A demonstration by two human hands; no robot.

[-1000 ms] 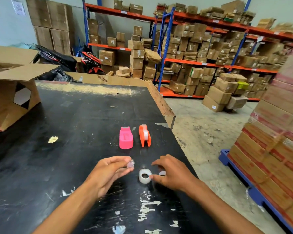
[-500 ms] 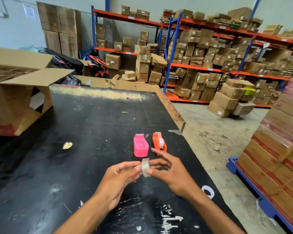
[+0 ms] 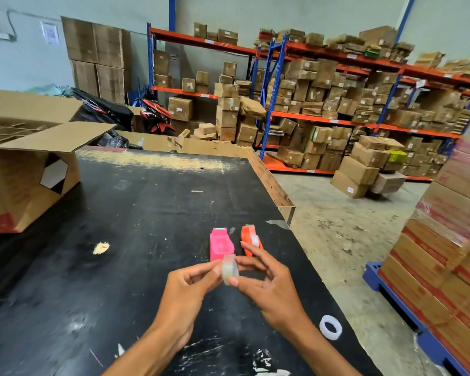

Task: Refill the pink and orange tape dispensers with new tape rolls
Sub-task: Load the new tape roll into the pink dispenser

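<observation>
A clear tape roll [image 3: 229, 269] is held upright above the black table [image 3: 120, 267], pinched between my left hand [image 3: 187, 287] and my right hand [image 3: 269, 289]. Just beyond the roll, the pink dispenser [image 3: 221, 244] lies on the table. Right of it stands the orange dispenser [image 3: 249, 240] with a roll showing inside it. A white tape ring [image 3: 330, 327] lies flat on the table near its right edge, beside my right forearm.
An open cardboard box [image 3: 25, 172] sits on the table's far left. A scrap of paper [image 3: 101, 248] lies left of the dispensers. A stack of wrapped cartons [image 3: 445, 253] on a blue pallet stands to the right. Shelves of boxes fill the background.
Both hands lifted the clear roll off the table and brought it up between the fingertips, closer to the dispensers. The white ring now lies alone at the right.
</observation>
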